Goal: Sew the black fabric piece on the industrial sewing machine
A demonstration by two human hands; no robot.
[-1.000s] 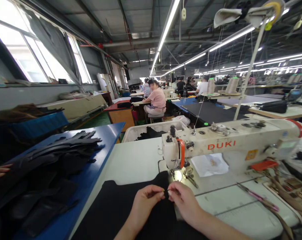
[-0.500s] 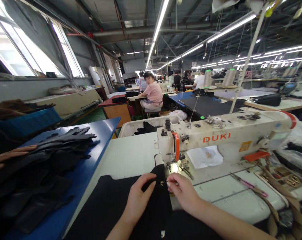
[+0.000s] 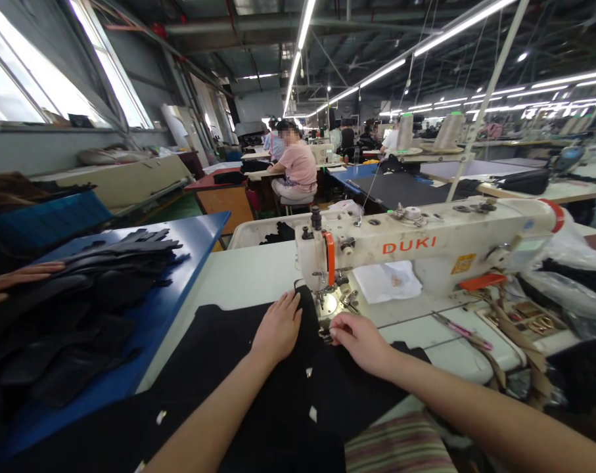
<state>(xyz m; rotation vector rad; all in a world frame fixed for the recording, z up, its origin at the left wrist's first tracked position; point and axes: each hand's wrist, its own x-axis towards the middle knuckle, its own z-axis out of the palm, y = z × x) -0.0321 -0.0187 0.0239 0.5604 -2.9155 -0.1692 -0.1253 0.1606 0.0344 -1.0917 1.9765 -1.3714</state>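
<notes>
Head view: the sewing machine [image 3: 426,246] is the landmark. The black fabric [image 3: 238,368] lies on the pale surface [image 3: 248,276] in front of the machine, its far edge pushed up to the needle end and the rest trailing back toward the person. The left hand [image 3: 278,328] lies flat and released on the fabric, just left of the needle, pressing it down. The right hand [image 3: 359,341], just in front of the needle plate, pinches the fabric's edge between fingertips. By the look of it, the step in hand is lining the edge up under the presser foot; the next move seems to call for a steady feed with both hands, fingertips kept clear of the needle. Left of the machine, on a blue table [image 3: 199,230], sits a stack of dark cut pieces [image 3: 105,276], with another person's hand [image 3: 12,282] resting on it. Behind the machine, a seated worker [image 3: 298,167] faces away.
</notes>
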